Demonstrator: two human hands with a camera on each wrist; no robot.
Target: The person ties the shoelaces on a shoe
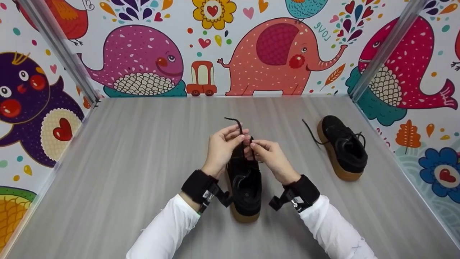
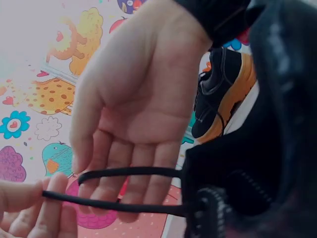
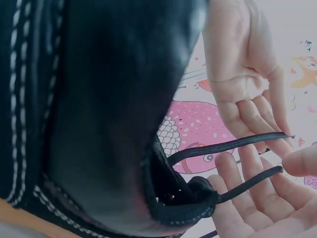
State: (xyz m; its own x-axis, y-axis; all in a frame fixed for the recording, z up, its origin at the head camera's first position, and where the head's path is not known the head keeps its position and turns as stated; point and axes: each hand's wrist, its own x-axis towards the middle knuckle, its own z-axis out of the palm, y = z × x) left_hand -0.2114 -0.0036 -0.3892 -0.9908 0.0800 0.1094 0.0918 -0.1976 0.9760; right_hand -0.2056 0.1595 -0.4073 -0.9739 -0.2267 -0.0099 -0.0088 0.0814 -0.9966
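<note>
A black shoe [image 1: 246,208] with a tan sole stands upright, its heel toward me and its toe partly covered by my hands. My left hand [image 1: 220,149] pinches one end of the black shoelace [image 2: 129,171] between thumb and fingers; the loose tip sticks out past the fingertips. On the other side, my right hand [image 1: 276,159] pinches the second lace end [image 3: 250,183]. Both ends run taut and apart from the shoe's eyelets, side by side in the wrist views. The two hands are close together above the front of the shoe.
A matching black shoe [image 1: 341,144] stands to the right, one lace end [image 1: 312,132] trailing out on its left. The grey tabletop [image 1: 143,151] meets printed walls [image 1: 143,61] at the back and sides, with metal posts [image 1: 384,54] in the corners.
</note>
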